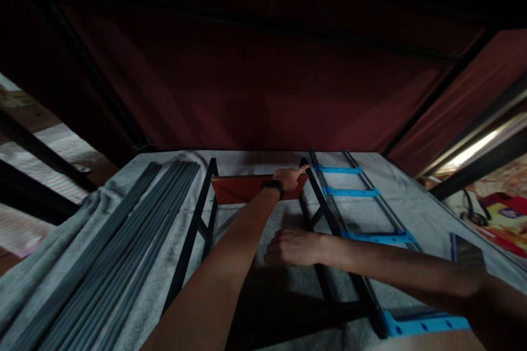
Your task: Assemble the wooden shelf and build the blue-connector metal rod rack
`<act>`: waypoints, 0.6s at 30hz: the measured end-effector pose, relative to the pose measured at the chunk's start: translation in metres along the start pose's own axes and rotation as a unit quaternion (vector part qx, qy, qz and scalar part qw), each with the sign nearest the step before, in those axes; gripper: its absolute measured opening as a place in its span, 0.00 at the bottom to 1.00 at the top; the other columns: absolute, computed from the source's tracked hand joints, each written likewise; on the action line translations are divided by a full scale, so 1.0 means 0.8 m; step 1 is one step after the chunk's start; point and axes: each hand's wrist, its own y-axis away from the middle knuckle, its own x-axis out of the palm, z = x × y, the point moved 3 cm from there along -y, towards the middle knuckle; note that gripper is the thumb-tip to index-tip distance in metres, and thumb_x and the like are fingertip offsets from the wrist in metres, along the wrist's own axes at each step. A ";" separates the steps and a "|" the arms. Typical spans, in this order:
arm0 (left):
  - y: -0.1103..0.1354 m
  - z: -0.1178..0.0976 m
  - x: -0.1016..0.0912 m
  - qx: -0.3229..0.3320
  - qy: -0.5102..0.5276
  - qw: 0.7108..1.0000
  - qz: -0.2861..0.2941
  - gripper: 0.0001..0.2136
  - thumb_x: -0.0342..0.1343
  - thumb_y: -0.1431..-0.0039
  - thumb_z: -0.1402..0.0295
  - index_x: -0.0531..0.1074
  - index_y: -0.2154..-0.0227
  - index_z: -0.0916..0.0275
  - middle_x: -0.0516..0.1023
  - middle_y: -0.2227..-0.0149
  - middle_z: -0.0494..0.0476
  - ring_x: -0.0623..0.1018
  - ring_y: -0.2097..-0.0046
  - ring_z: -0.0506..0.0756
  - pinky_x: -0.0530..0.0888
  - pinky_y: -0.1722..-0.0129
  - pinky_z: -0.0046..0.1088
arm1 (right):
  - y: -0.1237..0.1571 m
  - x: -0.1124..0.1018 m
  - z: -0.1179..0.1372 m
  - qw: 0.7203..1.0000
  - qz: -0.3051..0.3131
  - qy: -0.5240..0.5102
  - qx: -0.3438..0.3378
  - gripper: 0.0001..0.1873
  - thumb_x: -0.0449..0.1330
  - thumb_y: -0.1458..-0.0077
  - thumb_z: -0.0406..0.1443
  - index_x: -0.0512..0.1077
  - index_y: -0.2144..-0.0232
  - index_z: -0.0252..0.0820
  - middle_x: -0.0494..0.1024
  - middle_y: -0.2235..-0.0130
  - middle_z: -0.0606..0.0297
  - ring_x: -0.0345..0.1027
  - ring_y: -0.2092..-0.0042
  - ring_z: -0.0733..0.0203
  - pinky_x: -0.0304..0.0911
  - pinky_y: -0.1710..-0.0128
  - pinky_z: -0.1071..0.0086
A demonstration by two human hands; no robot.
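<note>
A black frame (190, 236) lies at six o'clock in the view, its two long sides running away from the person, with an orange-brown panel (236, 190) across its far end, at twelve o'clock of the frame. The left hand (287, 178), a dark band (274, 185) on its wrist, is at the panel's right end, toward one o'clock; one digit points out toward the frame's side, but whether its fingers grip is unclear. The right hand (290, 247) is over the frame's middle, fingers curled in; I cannot tell if they hold anything. At nine o'clock of the frame lie grey tubes (132, 236), side by side; at three o'clock, dark rods joined by blue crosspieces (381, 238). Pale cloth (428, 230) lies underneath all this. Dark red fabric (263, 82) hangs beyond, at twelve o'clock.
</note>
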 end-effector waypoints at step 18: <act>-0.004 0.000 -0.008 -0.039 0.035 0.999 -0.013 0.34 0.57 0.40 0.66 0.53 0.33 0.40 0.75 0.42 0.51 0.74 0.43 0.60 0.69 0.46 0.35 | 0.114 0.006 -0.233 0.300 -0.674 -0.590 0.328 0.09 0.70 0.55 0.29 0.72 0.74 0.41 0.78 0.73 0.67 0.75 0.69 0.64 0.76 0.60 0.68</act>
